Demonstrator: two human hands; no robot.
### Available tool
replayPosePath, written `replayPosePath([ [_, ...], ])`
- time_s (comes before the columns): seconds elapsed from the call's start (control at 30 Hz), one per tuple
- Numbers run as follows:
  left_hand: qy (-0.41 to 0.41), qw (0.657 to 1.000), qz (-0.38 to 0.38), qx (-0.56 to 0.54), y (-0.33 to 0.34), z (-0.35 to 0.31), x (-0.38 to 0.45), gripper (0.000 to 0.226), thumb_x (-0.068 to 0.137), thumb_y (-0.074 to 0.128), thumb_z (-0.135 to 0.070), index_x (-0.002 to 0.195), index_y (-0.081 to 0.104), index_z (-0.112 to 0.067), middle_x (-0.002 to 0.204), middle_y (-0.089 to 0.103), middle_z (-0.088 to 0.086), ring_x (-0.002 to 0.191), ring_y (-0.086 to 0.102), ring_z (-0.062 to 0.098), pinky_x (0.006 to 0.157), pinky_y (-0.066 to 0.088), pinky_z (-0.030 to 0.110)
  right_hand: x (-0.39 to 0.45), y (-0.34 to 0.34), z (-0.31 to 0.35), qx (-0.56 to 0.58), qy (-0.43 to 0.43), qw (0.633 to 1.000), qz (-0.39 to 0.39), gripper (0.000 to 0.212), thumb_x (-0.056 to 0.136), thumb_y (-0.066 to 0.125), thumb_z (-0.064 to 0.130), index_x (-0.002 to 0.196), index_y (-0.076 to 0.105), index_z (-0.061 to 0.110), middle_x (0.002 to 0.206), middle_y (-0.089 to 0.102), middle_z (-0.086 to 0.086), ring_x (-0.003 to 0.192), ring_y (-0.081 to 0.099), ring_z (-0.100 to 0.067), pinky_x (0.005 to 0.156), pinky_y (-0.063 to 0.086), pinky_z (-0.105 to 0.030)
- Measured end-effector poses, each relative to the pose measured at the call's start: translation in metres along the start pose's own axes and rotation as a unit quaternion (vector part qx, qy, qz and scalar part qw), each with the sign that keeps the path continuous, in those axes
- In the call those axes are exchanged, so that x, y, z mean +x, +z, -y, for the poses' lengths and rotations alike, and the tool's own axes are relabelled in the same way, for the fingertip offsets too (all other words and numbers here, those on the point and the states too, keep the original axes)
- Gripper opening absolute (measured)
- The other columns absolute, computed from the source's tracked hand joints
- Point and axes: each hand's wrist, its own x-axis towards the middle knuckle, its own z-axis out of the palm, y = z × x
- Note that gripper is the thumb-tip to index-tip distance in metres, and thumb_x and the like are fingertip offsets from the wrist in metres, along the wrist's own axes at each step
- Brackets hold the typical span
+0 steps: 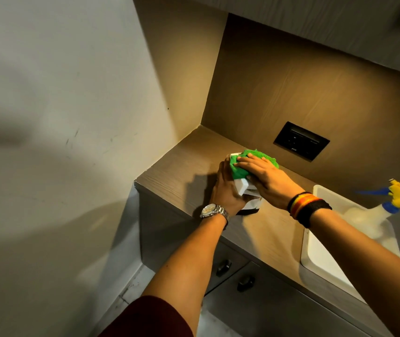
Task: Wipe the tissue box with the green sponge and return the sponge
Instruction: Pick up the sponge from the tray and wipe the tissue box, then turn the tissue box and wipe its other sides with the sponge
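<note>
Wiping looks to be under way, not finished — the green sponge [254, 164] lies on top of the tissue box [245, 190], and the return of the sponge is yet to come. How much of the box has been covered cannot be judged from this single view; most of its surface is hidden under the hands.

The tissue box stands on the wooden counter [186, 164], toward the counter's left end, near the corner where the wall meets the back panel. It is white with a dark band showing at its near bottom edge.

The right hand [264, 177] lies flat on the sponge, fingers extended and slightly spread, palm pressing down rather than pinching. It touches the sponge along the fingers, with the heel of the hand over the box's top. A striped wristband sits on that wrist.

The left hand [226, 190] is curled around the box's left side, fingers wrapped and partly closed on it, seemingly steadying it against the push. A metal watch is on that wrist.

To the right, well apart from the box, a white tray [320, 254] holds a spray bottle [373, 215] with a yellow and blue trigger — possibly where the sponge belongs, though that is a guess.
</note>
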Motion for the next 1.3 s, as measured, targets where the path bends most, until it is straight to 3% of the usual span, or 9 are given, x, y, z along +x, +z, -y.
replayPosePath([
  [0.13, -0.016, 1.0, -0.002, 0.002, -0.003, -0.002, -0.002, 0.133, 0.062, 0.092, -0.047, 0.158, 0.006, -0.015, 0.155, 0.031, 0.012, 0.135, 0.045, 0.03, 0.093, 0.057, 0.046, -0.039, -0.006, -0.004, 0.021, 0.026, 0.999, 0.02, 0.046, 0.099, 0.042, 0.014, 0.143, 0.042, 0.028, 0.154, 0.039, 0.002, 0.147, 0.023, -0.02, 0.117, 0.023, -0.043],
  [0.3, -0.048, 0.998, 0.038, -0.014, -0.012, -0.009, 0.001, 0.136, 0.061, 0.095, -0.039, 0.158, 0.001, -0.025, 0.157, 0.031, 0.01, 0.137, 0.045, 0.033, 0.096, 0.055, 0.055, -0.069, -0.024, -0.015, 0.129, 0.14, 0.982, -0.015, 0.04, 0.1, 0.045, 0.012, 0.136, 0.051, 0.028, 0.141, 0.053, -0.002, 0.13, 0.047, -0.024, 0.105, 0.043, -0.04],
  [0.47, -0.044, 0.992, 0.114, -0.036, -0.039, 0.001, 0.002, 0.135, 0.065, 0.095, -0.026, 0.16, 0.0, -0.028, 0.16, 0.033, 0.007, 0.144, 0.038, 0.032, 0.111, 0.042, 0.054, -0.082, -0.021, -0.022, 0.346, 0.262, 0.888, -0.155, 0.032, 0.1, 0.045, 0.012, 0.126, 0.057, 0.026, 0.124, 0.061, -0.006, 0.117, 0.054, -0.027, 0.096, 0.046, -0.041],
  [0.63, -0.029, 0.981, 0.188, -0.024, -0.059, -0.006, 0.01, 0.124, 0.053, 0.097, -0.046, 0.14, 0.011, -0.067, 0.147, 0.044, -0.007, 0.137, 0.044, 0.02, 0.112, 0.041, 0.057, -0.092, 0.013, -0.01, 0.47, 0.336, 0.757, -0.306, 0.035, 0.099, 0.044, 0.007, 0.129, 0.058, 0.016, 0.127, 0.061, -0.012, 0.119, 0.055, -0.028, 0.101, 0.047, -0.042],
  [0.73, 0.02, 0.979, 0.181, 0.089, -0.064, -0.018, 0.015, 0.139, 0.058, 0.093, -0.051, 0.157, -0.004, -0.04, 0.167, 0.015, 0.001, 0.153, 0.019, 0.028, 0.121, 0.025, 0.053, -0.088, 0.034, 0.001, 0.509, 0.353, 0.698, -0.36, 0.035, 0.099, 0.044, 0.007, 0.131, 0.056, 0.016, 0.13, 0.06, -0.012, 0.119, 0.056, -0.027, 0.103, 0.047, -0.041],
  [0.83, 0.113, 0.94, 0.21, 0.244, -0.06, -0.04, 0.025, 0.131, 0.068, 0.087, -0.051, 0.161, -0.001, -0.025, 0.17, 0.0, 0.005, 0.156, -0.002, 0.026, 0.124, 0.008, 0.05, -0.086, 0.056, 0.006, 0.53, 0.356, 0.659, -0.397, 0.036, 0.098, 0.047, 0.011, 0.13, 0.057, 0.024, 0.132, 0.06, -0.007, 0.122, 0.056, -0.024, 0.107, 0.044, -0.048],
  [1.03, 0.12, 0.81, 0.324, 0.474, -0.029, -0.086, 0.051, 0.134, 0.067, 0.085, -0.056, 0.161, -0.002, -0.016, 0.17, -0.004, 0.012, 0.155, -0.008, 0.033, 0.124, -0.002, 0.052, -0.086, 0.065, 0.032, 0.573, 0.305, 0.651, -0.393, 0.04, 0.101, 0.043, 0.013, 0.138, 0.048, 0.025, 0.143, 0.052, -0.002, 0.127, 0.049, -0.016, 0.106, 0.043, -0.034],
  [1.2, 0.13, 0.793, 0.32, 0.502, -0.021, -0.089, 0.054, 0.143, 0.058, 0.091, -0.054, 0.16, 0.0, -0.012, 0.164, 0.016, 0.013, 0.147, 0.021, 0.039, 0.122, 0.016, 0.054, -0.093, 0.078, 0.034, 0.573, 0.273, 0.688, -0.352, 0.044, 0.101, 0.045, 0.017, 0.144, 0.041, 0.025, 0.139, 0.048, 0.009, 0.118, 0.049, 0.001, 0.086, 0.04, -0.001],
  [1.3, 0.188, 0.796, 0.327, 0.474, -0.032, -0.083, 0.055, 0.137, 0.058, 0.089, -0.057, 0.159, 0.01, -0.009, 0.153, 0.03, 0.012, 0.131, 0.035, 0.037, 0.113, 0.03, 0.052, -0.095, 0.081, 0.036, 0.581, 0.262, 0.699, -0.325, 0.055, 0.096, 0.055, 0.018, 0.147, 0.036, 0.024, 0.146, 0.046, 0.003, 0.127, 0.047, -0.007, 0.102, 0.042, -0.018],
])
